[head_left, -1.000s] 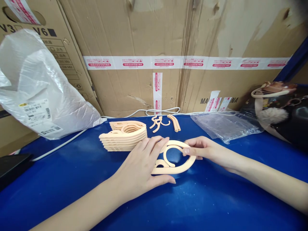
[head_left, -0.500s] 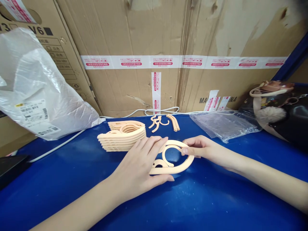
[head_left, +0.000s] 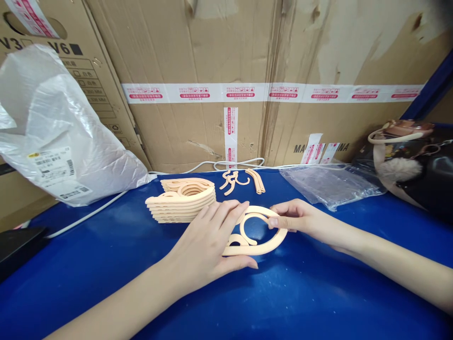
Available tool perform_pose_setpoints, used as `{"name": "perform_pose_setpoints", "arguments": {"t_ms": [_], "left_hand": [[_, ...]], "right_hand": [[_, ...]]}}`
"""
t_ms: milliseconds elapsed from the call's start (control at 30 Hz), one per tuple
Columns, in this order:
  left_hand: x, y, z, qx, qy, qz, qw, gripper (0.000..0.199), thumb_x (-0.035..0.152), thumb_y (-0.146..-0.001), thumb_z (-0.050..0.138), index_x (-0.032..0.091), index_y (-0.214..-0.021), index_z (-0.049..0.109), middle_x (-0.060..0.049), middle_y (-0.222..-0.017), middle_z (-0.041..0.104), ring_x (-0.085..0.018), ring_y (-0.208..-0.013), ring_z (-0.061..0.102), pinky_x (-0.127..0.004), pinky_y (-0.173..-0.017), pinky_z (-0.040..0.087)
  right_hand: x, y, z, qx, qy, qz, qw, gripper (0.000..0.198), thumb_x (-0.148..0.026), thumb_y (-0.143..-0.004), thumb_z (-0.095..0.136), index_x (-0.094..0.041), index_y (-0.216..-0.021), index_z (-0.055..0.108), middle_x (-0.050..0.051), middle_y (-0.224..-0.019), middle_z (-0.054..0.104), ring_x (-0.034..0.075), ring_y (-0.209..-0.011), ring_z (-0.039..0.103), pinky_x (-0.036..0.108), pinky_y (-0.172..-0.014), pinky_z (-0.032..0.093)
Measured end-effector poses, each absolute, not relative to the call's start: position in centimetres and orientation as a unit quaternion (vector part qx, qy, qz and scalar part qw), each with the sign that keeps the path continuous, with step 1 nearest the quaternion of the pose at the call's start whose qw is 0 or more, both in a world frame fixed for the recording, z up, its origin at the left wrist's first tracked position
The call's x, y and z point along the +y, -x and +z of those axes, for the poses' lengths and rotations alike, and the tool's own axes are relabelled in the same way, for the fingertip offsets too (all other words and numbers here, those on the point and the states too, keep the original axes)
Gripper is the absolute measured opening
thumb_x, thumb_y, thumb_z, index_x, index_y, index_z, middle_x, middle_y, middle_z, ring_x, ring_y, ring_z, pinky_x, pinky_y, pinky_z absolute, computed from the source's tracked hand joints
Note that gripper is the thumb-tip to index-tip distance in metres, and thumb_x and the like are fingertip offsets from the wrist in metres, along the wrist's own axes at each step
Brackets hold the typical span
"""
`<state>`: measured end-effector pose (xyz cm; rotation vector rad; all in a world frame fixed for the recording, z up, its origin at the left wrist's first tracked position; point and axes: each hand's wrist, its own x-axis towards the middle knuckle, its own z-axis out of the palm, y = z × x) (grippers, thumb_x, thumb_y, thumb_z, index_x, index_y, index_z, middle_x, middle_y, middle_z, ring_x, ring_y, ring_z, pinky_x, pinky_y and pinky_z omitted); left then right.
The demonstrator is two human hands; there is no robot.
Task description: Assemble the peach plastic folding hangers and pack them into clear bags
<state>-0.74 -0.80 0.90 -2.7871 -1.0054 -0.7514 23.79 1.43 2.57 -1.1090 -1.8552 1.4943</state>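
Note:
A cream folded clothes hanger (head_left: 264, 249) lies across both hands just above or on the blue table, its rounded end to the right. My left hand (head_left: 208, 236) covers its left part, fingers over the top and thumb along the near edge. My right hand (head_left: 288, 216) pinches the rounded end's far side between thumb and fingers. Behind my left hand stands a neat stack of matching folded hangers (head_left: 180, 200). Farther back lie loose cream hooks (head_left: 231, 181) and a few curved hanger arms (head_left: 256, 182).
Big cardboard boxes (head_left: 198, 52) wall off the back of the blue table (head_left: 283, 302). A white plastic mailing bag (head_left: 78, 137) leans at left, above a black object (head_left: 21, 250). A clear plastic bag (head_left: 329, 186), a black handbag (head_left: 432, 174) and a white cable (head_left: 201, 165) lie behind.
The whole view has shifted slightly. Both hands keep the same hold on the hanger, and the stack and loose parts stay in place.

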Motion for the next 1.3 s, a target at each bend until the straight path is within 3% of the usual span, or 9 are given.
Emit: {"name": "perform_pose_setpoints", "arguments": {"t_ms": [733,800,900,967,1067,1167,1200,1300], "left_hand": [[-1.2,0.6,0.9,-0.337,0.913,-0.228,0.039,0.072,0.06,-0.089,0.053,0.019,-0.143,0.03,-0.014,-0.132,0.049,-0.031,-0.118,0.049,-0.047,-0.098,0.043],[-1.6,0.5,1.6,-0.345,0.911,-0.224,0.044,0.067,0.054,-0.091,0.053,0.018,-0.143,0.03,-0.014,-0.133,0.048,-0.031,-0.12,0.047,-0.047,-0.1,0.042],[-2.0,0.7,3.7,-0.354,0.904,-0.232,0.067,0.062,0.05,-0.094,0.05,0.017,-0.143,0.031,-0.014,-0.135,0.047,-0.031,-0.126,0.043,-0.05,-0.108,0.034],[-1.9,1.4,5.7,-0.365,0.895,-0.246,0.077,0.057,0.049,-0.095,0.047,0.019,-0.141,0.034,-0.011,-0.134,0.049,-0.03,-0.125,0.044,-0.051,-0.11,0.031],[-0.8,3.7,8.5,-0.395,0.874,-0.277,0.064,0.057,0.055,-0.092,0.05,0.021,-0.136,0.043,-0.007,-0.129,0.053,-0.029,-0.12,0.05,-0.046,-0.104,0.04],[1.0,6.8,9.8,-0.456,0.839,-0.297,0.023,0.063,0.057,-0.086,0.054,0.022,-0.137,0.043,-0.001,-0.132,0.053,-0.028,-0.118,0.052,-0.045,-0.101,0.042],[1.7,7.7,9.9,-0.483,0.827,-0.289,0.001,0.061,0.056,-0.088,0.05,0.022,-0.138,0.042,0.001,-0.135,0.052,-0.028,-0.121,0.05,-0.047,-0.102,0.038],[3.2,9.8,9.3,-0.53,0.794,-0.295,-0.04,0.073,0.065,-0.073,0.062,0.028,-0.134,0.049,0.002,-0.135,0.055,-0.03,-0.124,0.05,-0.044,-0.104,0.041]], "right_hand": [[1.5,-23.8,2.3,-0.693,0.412,0.536,0.249,0.043,-0.057,-0.073,0.07,-0.015,-0.076,0.068,-0.004,-0.063,0.048,0.01,-0.06,0.034,0.026,-0.055,0.023],[1.5,-23.9,2.3,-0.698,0.41,0.52,0.273,0.046,-0.06,-0.08,0.062,-0.015,-0.076,0.069,-0.003,-0.063,0.05,0.011,-0.059,0.036,0.027,-0.055,0.026],[1.7,-24.1,2.3,-0.698,0.408,0.501,0.308,0.065,-0.063,-0.094,0.03,-0.015,-0.079,0.071,0.003,-0.067,0.06,0.013,-0.06,0.046,0.029,-0.059,0.035],[1.9,-24.3,2.2,-0.73,0.411,0.456,0.301,0.069,-0.06,-0.097,0.02,-0.015,-0.088,0.072,0.007,-0.075,0.066,0.016,-0.067,0.054,0.032,-0.064,0.042],[2.0,-24.4,2.0,-0.844,0.396,0.266,0.244,0.047,-0.055,-0.094,0.043,-0.018,-0.11,0.069,0.01,-0.104,0.069,0.023,-0.096,0.061,0.039,-0.086,0.044],[1.8,-24.3,1.4,-0.914,0.352,0.121,0.163,0.049,-0.052,-0.089,0.055,-0.025,-0.13,0.058,0.01,-0.139,0.053,0.028,-0.126,0.048,0.048,-0.105,0.034],[1.7,-24.3,1.2,-0.922,0.342,0.11,0.146,0.051,-0.053,-0.09,0.053,-0.027,-0.134,0.054,0.009,-0.145,0.047,0.029,-0.13,0.044,0.049,-0.107,0.033],[1.6,-24.1,0.9,-0.926,0.338,0.114,0.123,0.056,-0.056,-0.092,0.049,-0.028,-0.14,0.048,0.008,-0.152,0.039,0.028,-0.137,0.038,0.048,-0.11,0.031]]}}
